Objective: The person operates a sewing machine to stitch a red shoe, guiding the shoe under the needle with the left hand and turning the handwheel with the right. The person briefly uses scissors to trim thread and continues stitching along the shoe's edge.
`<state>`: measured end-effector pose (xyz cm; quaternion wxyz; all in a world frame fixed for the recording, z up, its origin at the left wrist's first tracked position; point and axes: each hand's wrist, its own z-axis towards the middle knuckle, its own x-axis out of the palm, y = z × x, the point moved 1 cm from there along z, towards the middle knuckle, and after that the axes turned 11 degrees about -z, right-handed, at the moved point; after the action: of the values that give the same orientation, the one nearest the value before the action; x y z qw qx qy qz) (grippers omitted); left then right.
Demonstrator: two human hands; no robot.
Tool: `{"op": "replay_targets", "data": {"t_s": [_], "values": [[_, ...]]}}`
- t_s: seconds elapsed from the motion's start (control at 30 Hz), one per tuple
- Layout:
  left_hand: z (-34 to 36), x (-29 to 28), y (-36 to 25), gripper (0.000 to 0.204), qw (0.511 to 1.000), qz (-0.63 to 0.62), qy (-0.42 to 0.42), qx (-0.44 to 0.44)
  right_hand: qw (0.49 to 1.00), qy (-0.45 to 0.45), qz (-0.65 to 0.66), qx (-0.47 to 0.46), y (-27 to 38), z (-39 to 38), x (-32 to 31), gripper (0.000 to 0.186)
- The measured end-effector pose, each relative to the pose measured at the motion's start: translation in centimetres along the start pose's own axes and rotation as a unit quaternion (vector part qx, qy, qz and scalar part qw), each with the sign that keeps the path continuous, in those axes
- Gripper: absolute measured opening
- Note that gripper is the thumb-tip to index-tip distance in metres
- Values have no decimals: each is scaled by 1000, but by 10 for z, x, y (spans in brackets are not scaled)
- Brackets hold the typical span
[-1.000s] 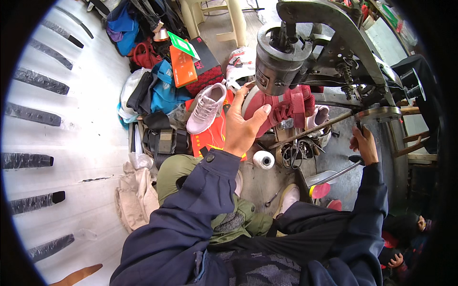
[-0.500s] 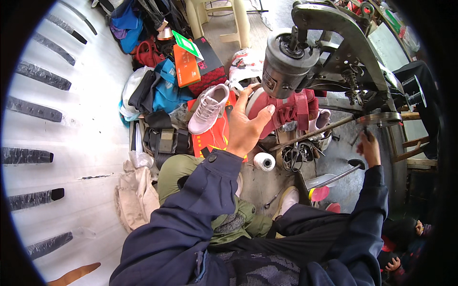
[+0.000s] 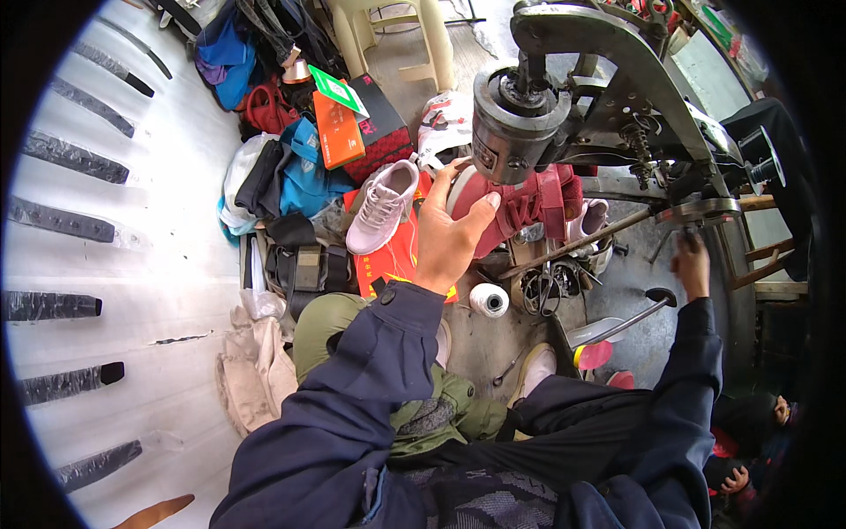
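Red shoe sits up on the arm of the big grey stitching machine, right under its round head, above a cluttered floor. That machine is the largest thing in view, with its hand wheel out at the person's right side. The left hand lies against the red shoe with fingers spread and partly curled over its toe, steadying rather than clamping. The right hand reaches up to the wheel; whether its fingers are closed round the rim I cannot tell.

To do this step well, I judge the left hand should press the upper flat and keep fingertips clear of the head, while the right turns the wheel slowly and evenly.

Behind the shoe, toward the wall, a dark shoebox lies tilted, with an orange flat box leaning on it and a green card label on top. Below them a red printed sheet lies under a pale pink sneaker. A white thread spool stands on the floor just beside the left wrist.
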<state>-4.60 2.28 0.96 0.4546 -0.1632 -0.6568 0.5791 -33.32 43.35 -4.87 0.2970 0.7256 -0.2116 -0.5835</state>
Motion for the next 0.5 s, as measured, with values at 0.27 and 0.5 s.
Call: {"op": "replay_targets", "data": {"t_s": [0.27,0.5], "values": [[-1,-2,7,43,999,-23,-4,-25,986,-60,4,-157,97,-42,-46,26],[3,-2,8,47,999,-34,-4,-10,989,-145,-3,-11,-4,17,-31,10]]}}
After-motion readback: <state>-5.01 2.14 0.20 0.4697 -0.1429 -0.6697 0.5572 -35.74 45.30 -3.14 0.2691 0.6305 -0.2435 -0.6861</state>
